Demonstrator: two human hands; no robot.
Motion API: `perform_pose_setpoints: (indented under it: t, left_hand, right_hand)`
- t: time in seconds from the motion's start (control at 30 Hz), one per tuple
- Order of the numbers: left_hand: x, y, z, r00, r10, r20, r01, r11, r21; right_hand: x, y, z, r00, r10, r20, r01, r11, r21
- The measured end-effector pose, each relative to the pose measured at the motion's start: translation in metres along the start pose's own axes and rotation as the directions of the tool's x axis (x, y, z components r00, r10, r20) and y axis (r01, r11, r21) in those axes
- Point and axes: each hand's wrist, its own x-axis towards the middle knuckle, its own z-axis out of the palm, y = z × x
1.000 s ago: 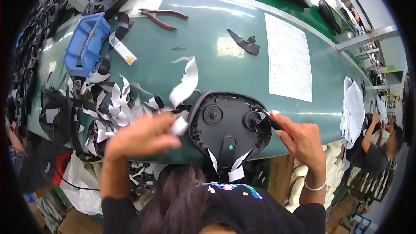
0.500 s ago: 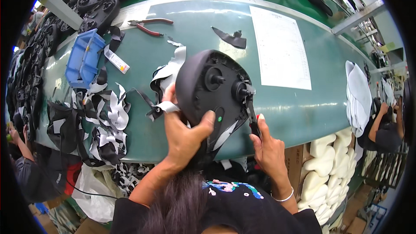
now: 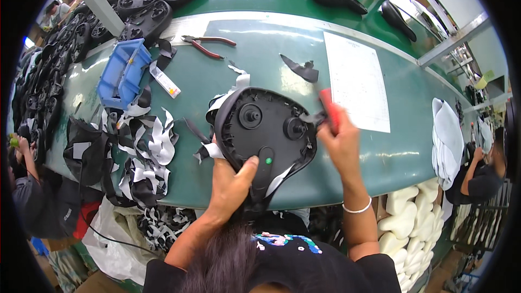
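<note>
A black bicycle saddle (image 3: pixel 277 149) is held underside up above the green table, its two round spring mounts showing. My left hand (image 3: pixel 230 184) grips its near left part, thumb on the underside and fingers mostly hidden beneath. My right hand (image 3: pixel 342 141) is closed round a red-handled tool (image 3: pixel 332 111), slightly blurred. The tool's dark metal end is at the saddle's right edge, beside the right-hand mount; its exact kind I cannot make out. A pale strip of cover material (image 3: pixel 278 180) shows along the saddle's near right edge.
Red-handled pliers (image 3: pixel 209 46), a blue bin (image 3: pixel 124 76), a black scrap (image 3: pixel 300 69) and a paper sheet (image 3: pixel 358 81) lie on the table. Black and white trimmings (image 3: pixel 149 157) heap at left. More saddles (image 3: pixel 146 19) stand far left; white foam pads (image 3: pixel 410 211) are stacked lower right.
My right hand has moved up and now holds the red handle upright at the saddle's right side. The saddle has turned flatter, its underside facing up more. The whole view has shifted slightly.
</note>
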Motion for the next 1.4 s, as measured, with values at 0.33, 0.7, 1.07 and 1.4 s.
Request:
perform_pose_setpoints:
  t: [0.33,0.7,1.07,1.4]
  left_hand:
    - [0.037,0.034,-0.025,0.927,-0.264,0.266,0.314,0.934,-0.168]
    - [0.2,-0.024,0.051,0.985,0.168,-0.031,-0.163,0.98,0.117]
    - [0.214,-0.018,0.027,0.985,0.104,0.138,-0.047,0.93,-0.365]
    - [0.227,-0.009,0.031,0.955,0.008,0.296,0.207,0.699,-0.685]
  right_hand:
    - [0.082,0.15,-0.064,0.886,0.412,-0.212,-0.419,0.908,0.013]
    - [0.222,0.101,0.059,0.939,0.334,0.08,-0.313,0.737,0.599]
    - [0.369,0.13,0.187,0.934,0.346,-0.09,-0.216,0.746,0.63]
    - [0.226,0.057,0.046,0.939,0.143,0.312,-0.333,0.595,0.731]
